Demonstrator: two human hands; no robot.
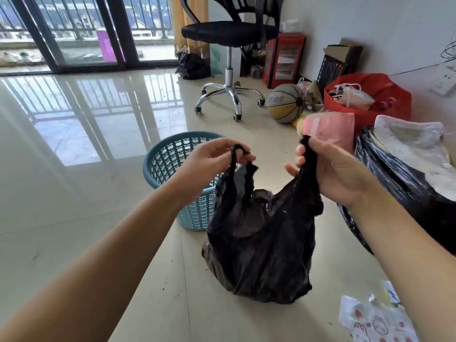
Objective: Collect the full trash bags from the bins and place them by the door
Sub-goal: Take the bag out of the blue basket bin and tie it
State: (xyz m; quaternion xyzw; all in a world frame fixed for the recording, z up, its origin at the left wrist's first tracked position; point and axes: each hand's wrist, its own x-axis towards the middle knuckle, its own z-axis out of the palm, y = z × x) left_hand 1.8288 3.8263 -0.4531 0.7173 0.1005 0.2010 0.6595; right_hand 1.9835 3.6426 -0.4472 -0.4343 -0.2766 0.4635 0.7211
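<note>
Hands: left hand (217,156) pinches one handle, right hand (328,169) grips the other.
Bag: black trash bag (261,243) at bin's (172,169) 5 o'clock.
Advice: cross handles, knot tight.

Both hands, left (217,159) and right (330,169), pinch black trash bag (261,243) handles beside teal bin (170,166).

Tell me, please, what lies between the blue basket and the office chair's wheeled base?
In the head view, only bare glossy floor tile separates the blue basket from the office chair's wheeled base, apart from a few small dark specks.
</note>
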